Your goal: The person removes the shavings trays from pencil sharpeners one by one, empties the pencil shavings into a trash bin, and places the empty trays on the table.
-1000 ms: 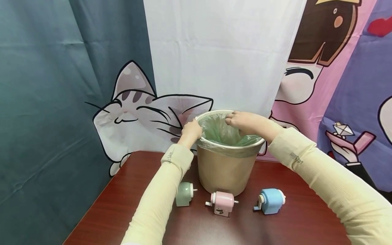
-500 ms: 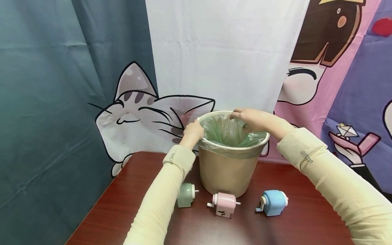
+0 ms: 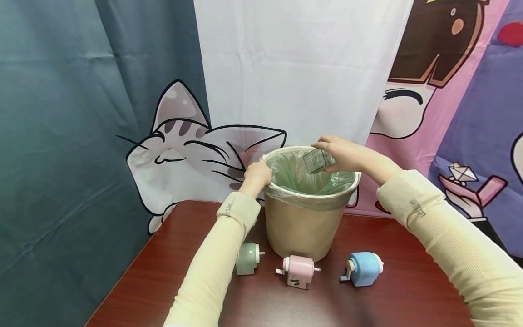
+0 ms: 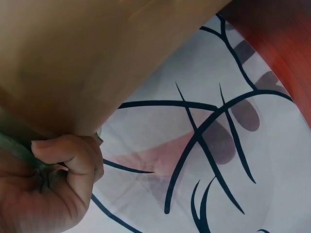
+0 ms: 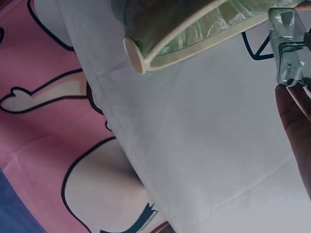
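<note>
At the bin (image 3: 304,229), both hands (image 3: 258,173) (image 3: 342,154) curled (clear container (image 3: 314,161) in right).

Cartoon backdrop (image 3: 302,81) behind reddish table (image 3: 163,268)

We see an indoor corner, built around a glossy reddish-brown table (image 3: 163,263). Hanging cloth (image 3: 286,68) closes off the back and side, in a blue-green stretch (image 3: 49,136), a white one bearing a smiling cartoon cat (image 3: 175,177), and pink and purple printed parts. The cloth hides any walls, so we can only suggest a makeshift studio.
</note>
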Demonstrator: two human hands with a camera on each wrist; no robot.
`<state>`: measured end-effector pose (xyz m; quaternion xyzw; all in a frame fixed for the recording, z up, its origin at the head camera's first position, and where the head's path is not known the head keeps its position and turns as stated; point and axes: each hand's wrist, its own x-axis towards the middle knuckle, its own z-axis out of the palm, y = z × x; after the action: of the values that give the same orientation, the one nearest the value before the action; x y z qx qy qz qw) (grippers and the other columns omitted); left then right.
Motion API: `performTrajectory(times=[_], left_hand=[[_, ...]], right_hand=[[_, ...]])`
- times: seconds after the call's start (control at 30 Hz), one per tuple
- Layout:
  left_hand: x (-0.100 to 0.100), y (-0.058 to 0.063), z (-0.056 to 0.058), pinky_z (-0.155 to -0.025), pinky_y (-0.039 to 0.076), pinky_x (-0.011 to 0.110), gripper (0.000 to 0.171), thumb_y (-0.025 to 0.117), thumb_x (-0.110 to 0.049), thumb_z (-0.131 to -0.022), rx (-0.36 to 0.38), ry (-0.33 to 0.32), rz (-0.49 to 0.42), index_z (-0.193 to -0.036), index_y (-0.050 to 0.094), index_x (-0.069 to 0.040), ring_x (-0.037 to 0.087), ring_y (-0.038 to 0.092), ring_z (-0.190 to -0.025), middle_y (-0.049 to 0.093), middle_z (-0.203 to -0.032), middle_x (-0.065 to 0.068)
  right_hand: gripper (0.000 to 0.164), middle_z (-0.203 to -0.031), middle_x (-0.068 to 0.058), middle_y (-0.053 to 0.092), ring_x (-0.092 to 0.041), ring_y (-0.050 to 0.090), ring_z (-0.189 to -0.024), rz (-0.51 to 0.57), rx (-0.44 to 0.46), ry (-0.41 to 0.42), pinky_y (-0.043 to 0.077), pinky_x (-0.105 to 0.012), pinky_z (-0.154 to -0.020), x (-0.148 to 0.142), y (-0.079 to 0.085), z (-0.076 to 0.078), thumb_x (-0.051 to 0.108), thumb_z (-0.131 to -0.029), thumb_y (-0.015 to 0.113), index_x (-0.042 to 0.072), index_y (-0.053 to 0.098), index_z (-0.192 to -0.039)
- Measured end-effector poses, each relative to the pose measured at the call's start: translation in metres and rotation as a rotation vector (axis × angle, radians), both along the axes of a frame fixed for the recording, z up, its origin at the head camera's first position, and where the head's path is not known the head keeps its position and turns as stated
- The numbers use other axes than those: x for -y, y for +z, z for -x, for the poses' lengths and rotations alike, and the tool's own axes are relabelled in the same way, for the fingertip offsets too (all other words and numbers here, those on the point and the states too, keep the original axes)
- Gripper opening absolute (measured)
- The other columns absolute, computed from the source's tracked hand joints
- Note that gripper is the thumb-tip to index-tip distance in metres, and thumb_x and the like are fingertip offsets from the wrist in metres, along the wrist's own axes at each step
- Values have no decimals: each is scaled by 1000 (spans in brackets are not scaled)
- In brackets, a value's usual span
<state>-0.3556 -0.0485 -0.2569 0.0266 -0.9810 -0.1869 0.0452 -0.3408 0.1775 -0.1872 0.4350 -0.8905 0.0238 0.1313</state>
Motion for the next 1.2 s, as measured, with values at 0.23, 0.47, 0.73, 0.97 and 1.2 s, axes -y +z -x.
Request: performTrajectory(times=[0.23,0.47,0.73,0.97,1.2], left_hand=[[1,-1,0,-91,49,44,55,40,-22,-97,4,-3,-4,-147,26,-2,33,55,-118,54,-131,21],[0,-4,2,-91,49,43,55,39,-22,-97,6,4,0,-147,26,-3,33,55,-117,54,-131,21],[-1,-2,3,-91,49,43,54,39,-23,-97,1,5,6,-147,27,-4,33,56,-116,55,-130,20],[0,-4,3,-93,48,44,57,42,-24,-97,-5,-4,-22,-148,26,-4,34,54,-118,53,-132,21],[12,-19,5,-93,45,49,54,42,-24,-95,-89,-58,-242,-146,32,-9,38,53,-120,50,-138,17]], right_hand=[[56,-110,-25,54,-36,57,-97,140,40,-60,48,-47,-87,-5,-8,0,-1,-71,72,-14,50,-121],[56,-116,-31,52,-43,56,-106,349,152,-174,50,-48,-88,-6,-22,-4,1,-77,68,-16,46,-125],[59,-127,-31,50,-43,54,-115,529,315,-283,47,-48,-93,-9,-29,-11,9,-84,67,-12,40,-132],[57,-128,-29,51,-42,52,-119,602,351,-287,45,-49,-96,-14,-36,-16,11,-85,66,-10,42,-133],[56,-125,-31,53,-42,54,-117,703,360,-277,44,-49,-97,-17,-43,-21,9,-85,66,-11,43,-132]])
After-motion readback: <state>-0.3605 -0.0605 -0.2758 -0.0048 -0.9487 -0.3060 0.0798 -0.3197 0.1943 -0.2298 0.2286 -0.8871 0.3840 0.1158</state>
